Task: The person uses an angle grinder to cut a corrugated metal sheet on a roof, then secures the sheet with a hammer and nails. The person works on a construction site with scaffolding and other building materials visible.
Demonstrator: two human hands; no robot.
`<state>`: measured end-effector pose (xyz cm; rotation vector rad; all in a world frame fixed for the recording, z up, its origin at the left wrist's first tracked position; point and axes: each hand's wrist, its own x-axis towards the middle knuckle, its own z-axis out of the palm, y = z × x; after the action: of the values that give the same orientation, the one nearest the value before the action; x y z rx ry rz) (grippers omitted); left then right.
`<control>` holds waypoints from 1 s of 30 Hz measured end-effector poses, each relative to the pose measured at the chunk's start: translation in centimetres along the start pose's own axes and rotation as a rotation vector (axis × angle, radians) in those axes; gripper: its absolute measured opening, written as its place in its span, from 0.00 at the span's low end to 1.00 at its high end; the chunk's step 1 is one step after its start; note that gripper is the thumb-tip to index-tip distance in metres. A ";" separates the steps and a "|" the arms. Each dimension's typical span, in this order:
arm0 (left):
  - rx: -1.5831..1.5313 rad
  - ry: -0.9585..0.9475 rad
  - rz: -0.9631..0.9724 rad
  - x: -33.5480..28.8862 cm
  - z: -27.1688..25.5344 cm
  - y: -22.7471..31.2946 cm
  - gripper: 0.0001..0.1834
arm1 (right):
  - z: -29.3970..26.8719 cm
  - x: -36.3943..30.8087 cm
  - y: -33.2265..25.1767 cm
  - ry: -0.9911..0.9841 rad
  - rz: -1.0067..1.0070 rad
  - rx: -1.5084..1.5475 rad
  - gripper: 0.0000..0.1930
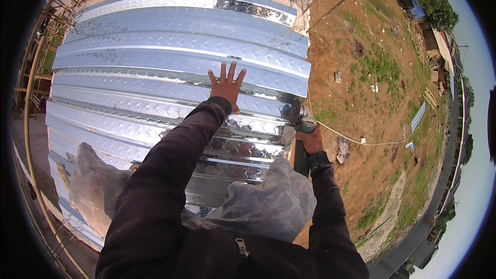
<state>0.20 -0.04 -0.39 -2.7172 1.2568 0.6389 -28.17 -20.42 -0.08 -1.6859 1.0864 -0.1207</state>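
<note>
Ribbed, shiny metal decking sheets lie overlapping beneath me. My left hand presses flat on a sheet with its fingers spread, holding nothing. At the right edge of the sheets my right hand is closed round a dark power tool that looks like an angle grinder. The tool's head sits against the sheet ends, and its disc cannot be made out clearly. My knees, in camouflage trousers, rest on the decking.
Past the right edge the ground drops to a reddish dirt yard with grass patches. A pale cord hangs over it. Bamboo poles stand along the left side. A concrete rim borders the sheets at the top right.
</note>
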 end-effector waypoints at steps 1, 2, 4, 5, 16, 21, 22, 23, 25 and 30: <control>0.002 -0.004 -0.001 0.0 0.0 0.0 0.80 | 0.0 0.1 0.1 0.000 0.001 -0.011 0.41; 0.004 -0.008 -0.002 0.0 0.0 0.0 0.81 | -0.1 0.1 0.2 0.001 0.002 -0.022 0.42; 0.000 0.001 0.000 0.0 0.1 0.0 0.81 | 0.0 0.2 0.3 0.007 -0.019 -0.030 0.42; -0.002 0.006 0.000 0.0 0.0 0.0 0.81 | 0.0 0.2 0.3 0.010 -0.030 -0.034 0.42; -0.033 0.018 0.014 -0.1 0.2 -0.2 0.81 | 0.3 0.2 -0.4 -0.003 0.037 -0.018 0.43; -0.039 0.045 0.024 0.0 0.5 -0.2 0.80 | 0.1 0.6 0.5 -0.012 -0.006 0.004 0.42; -0.038 0.045 0.023 0.0 0.5 -0.2 0.80 | 0.2 0.6 0.4 -0.008 -0.005 -0.007 0.41; -0.037 0.045 0.022 0.0 0.4 -0.2 0.80 | 0.2 0.5 0.3 -0.004 -0.004 -0.017 0.41; -0.046 0.018 0.013 -0.1 0.2 -0.2 0.80 | 0.2 0.5 0.1 -0.006 0.007 -0.038 0.41; -0.044 0.009 0.009 -0.1 0.1 -0.2 0.80 | 0.4 0.0 -1.2 -0.014 0.026 -0.025 0.39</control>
<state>0.19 0.21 -0.49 -2.7546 1.2730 0.6636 -27.29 -20.12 0.71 -1.6921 1.1027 -0.0789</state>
